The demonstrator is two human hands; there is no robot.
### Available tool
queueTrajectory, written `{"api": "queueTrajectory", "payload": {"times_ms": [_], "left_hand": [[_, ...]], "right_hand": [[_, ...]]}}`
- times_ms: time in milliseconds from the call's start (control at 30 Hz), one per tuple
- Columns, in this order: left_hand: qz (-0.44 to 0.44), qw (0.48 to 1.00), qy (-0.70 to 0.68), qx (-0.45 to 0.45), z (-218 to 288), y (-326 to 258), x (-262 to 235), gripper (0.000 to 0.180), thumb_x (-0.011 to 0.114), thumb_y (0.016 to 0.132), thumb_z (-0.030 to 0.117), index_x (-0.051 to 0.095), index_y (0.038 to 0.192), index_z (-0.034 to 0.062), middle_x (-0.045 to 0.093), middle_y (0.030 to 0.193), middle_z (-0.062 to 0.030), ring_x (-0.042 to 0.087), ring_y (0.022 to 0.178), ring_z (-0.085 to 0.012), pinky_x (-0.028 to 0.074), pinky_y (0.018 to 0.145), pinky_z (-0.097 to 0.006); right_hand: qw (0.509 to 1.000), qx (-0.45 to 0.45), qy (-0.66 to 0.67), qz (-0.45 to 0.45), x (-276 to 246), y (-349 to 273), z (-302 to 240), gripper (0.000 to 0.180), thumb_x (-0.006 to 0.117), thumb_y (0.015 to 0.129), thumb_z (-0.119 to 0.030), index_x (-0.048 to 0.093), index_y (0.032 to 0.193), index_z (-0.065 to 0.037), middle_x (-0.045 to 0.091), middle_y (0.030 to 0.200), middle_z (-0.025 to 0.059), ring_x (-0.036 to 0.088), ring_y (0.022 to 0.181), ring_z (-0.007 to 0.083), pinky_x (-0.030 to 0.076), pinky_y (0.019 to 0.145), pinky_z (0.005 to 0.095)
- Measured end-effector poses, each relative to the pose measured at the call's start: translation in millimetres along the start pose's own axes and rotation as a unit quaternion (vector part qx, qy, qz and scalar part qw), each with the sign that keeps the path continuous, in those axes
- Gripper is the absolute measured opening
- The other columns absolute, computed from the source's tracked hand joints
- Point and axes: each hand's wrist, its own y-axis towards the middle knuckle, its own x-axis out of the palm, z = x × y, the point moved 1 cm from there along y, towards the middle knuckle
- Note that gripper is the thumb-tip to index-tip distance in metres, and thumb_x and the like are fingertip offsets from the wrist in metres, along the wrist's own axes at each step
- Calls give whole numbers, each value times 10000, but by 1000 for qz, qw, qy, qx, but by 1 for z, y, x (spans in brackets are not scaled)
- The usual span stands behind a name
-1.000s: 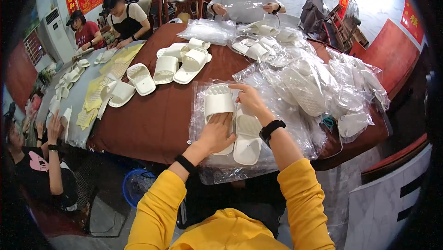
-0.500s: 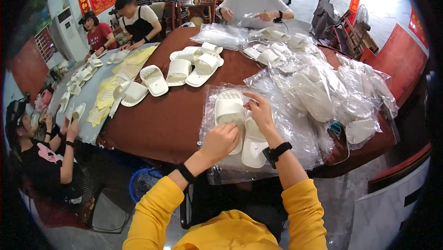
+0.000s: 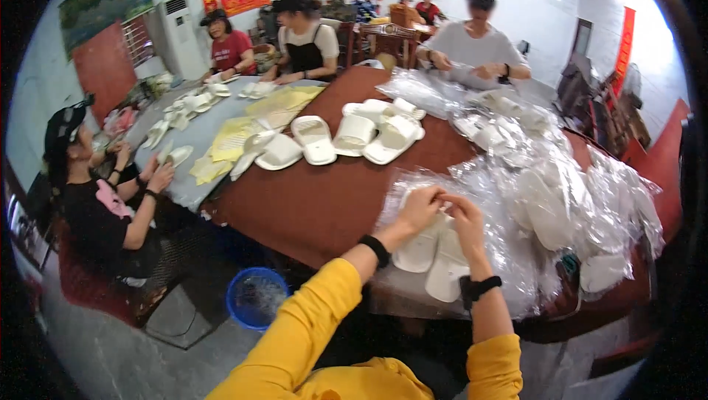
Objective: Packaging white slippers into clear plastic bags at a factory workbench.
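Brown tabletop is seen from the head view, and it fills the middle of a busy room; its near edge runs from the lower left toward the right, just in front of the person's forearms. Bare brown surface is left open to the left of the hands, up to a row of loose white slippers farther away. On the right, the room for moving is taken by a heap of bagged slippers that reaches the right edge. A blue basket stands on the floor below the near edge.

A pair of white slippers lies on a clear plastic bag near the table edge. The left hand and the right hand are held close together over the far end of the pair. The fingers are curled and pinched on something there, bag or slipper cannot be told.
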Motion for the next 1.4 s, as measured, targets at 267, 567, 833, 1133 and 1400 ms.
{"api": "queueTrajectory", "payload": {"times_ms": [267,567,833,1133,1400], "left_hand": [[-21,990,-130,-45,5,-2,-4,126,599,876,80,640,973,11,666,791,-81,612,689,-114,486,621,-279],[-1,969,-217,-116,0,-6,1,116,596,919,103,659,974,23,645,819,3,566,759,-59,468,649,-230],[-40,973,-205,-102,-4,-4,-5,106,631,911,100,674,948,10,655,879,-4,586,782,-73,490,683,-231],[-39,985,-147,-77,-3,-5,-2,105,609,909,74,666,953,-3,665,904,-22,598,805,-83,504,713,-240],[-52,987,-137,-64,0,-5,-6,105,610,904,75,658,942,-11,666,882,-22,595,783,-80,501,693,-242]], "right_hand": [[999,25,40,13,-7,1,6,231,497,933,-5,646,1108,-23,678,994,62,590,796,108,485,775,253],[994,40,69,74,-6,4,6,127,600,908,-73,608,1001,13,657,913,86,639,832,161,527,768,285],[984,76,138,86,-2,2,-4,131,613,907,-55,607,1022,6,660,956,88,655,862,155,532,806,282],[992,56,92,73,-5,0,-2,109,629,890,-51,616,987,-3,666,945,65,641,893,133,515,812,260],[996,36,45,65,-3,2,4,121,659,869,-50,629,974,4,672,903,58,636,854,119,500,757,248]]}}
